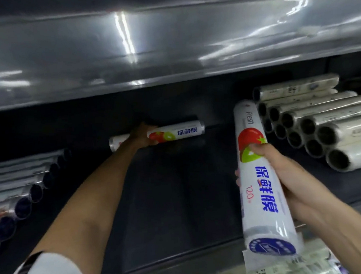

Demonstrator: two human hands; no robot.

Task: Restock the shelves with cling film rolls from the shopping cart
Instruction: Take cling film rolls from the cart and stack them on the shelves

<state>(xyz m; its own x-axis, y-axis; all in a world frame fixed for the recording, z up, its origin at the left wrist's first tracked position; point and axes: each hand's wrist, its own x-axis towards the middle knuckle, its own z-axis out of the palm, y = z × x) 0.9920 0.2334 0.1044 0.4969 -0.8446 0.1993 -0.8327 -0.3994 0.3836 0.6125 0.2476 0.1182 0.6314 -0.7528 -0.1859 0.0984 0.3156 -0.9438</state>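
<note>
My left hand (142,135) reaches deep into the dark shelf (180,193) and grips a white cling film roll (181,132) with a tomato and kiwi picture; the roll lies crosswise near the shelf's back. My right hand (287,175) holds a second, identical cling film roll (258,173) lengthwise in front of the shelf, fingers curled round its middle, its far end pointing into the shelf.
A stack of clear-wrapped rolls (327,128) fills the shelf's right side. Another row of rolls (22,185) lies at the left. A shiny metal shelf (145,48) overhangs above. More packaged rolls (285,267) show at the bottom edge.
</note>
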